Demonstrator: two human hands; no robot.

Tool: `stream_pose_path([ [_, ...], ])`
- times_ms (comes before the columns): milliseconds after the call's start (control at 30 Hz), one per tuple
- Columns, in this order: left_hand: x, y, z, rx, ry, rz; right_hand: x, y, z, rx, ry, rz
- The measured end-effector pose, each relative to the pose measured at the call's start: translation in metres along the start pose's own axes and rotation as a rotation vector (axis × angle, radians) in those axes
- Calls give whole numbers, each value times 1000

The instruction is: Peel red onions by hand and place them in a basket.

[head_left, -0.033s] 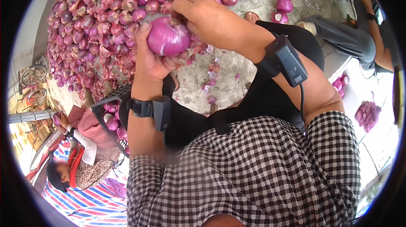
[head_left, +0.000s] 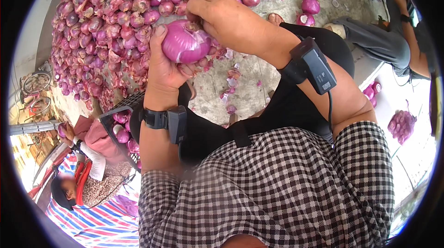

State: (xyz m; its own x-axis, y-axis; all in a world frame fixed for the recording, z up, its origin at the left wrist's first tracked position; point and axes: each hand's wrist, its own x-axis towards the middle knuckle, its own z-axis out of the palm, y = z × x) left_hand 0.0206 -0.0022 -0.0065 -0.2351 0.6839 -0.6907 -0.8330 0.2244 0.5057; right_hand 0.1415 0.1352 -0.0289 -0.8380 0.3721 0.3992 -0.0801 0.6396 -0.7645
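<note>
A large purple-red onion (head_left: 186,43) rests in my left hand (head_left: 164,70), the thumb along its near left side and the fingers curled beneath. Its brownish end is turned up toward my right hand (head_left: 219,17). That hand bends over the top of the onion with its fingers closed in a pinch at this end. Whatever lies between those fingertips is hidden behind the hand. Beyond both hands spreads a big heap of red onions (head_left: 115,30), many with loose dry skin.
At my left knee stands a dark crate (head_left: 108,123) holding onions. Onion skins (head_left: 231,81) litter the concrete floor between my legs. A filled mesh bag (head_left: 401,125) lies at the right. Co-workers sit left (head_left: 95,155) and right (head_left: 393,40), each with an onion in hand.
The onion has turned slightly in my left hand, so more of its brownish end shows. My right hand has hardly moved.
</note>
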Motion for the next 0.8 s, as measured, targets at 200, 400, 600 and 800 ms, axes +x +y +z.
stream_pose_path([
  [200,1,6,-1,-208,-234,-27,9,5,-6,442,20,344],
  [400,-5,16,-17,-71,-242,122,6,-7,-11,507,-68,316],
  [600,-11,16,-6,293,-228,463,1,-3,-14,594,-232,490],
  [800,-13,17,2,394,-227,578,-6,-3,-8,586,-159,431],
])
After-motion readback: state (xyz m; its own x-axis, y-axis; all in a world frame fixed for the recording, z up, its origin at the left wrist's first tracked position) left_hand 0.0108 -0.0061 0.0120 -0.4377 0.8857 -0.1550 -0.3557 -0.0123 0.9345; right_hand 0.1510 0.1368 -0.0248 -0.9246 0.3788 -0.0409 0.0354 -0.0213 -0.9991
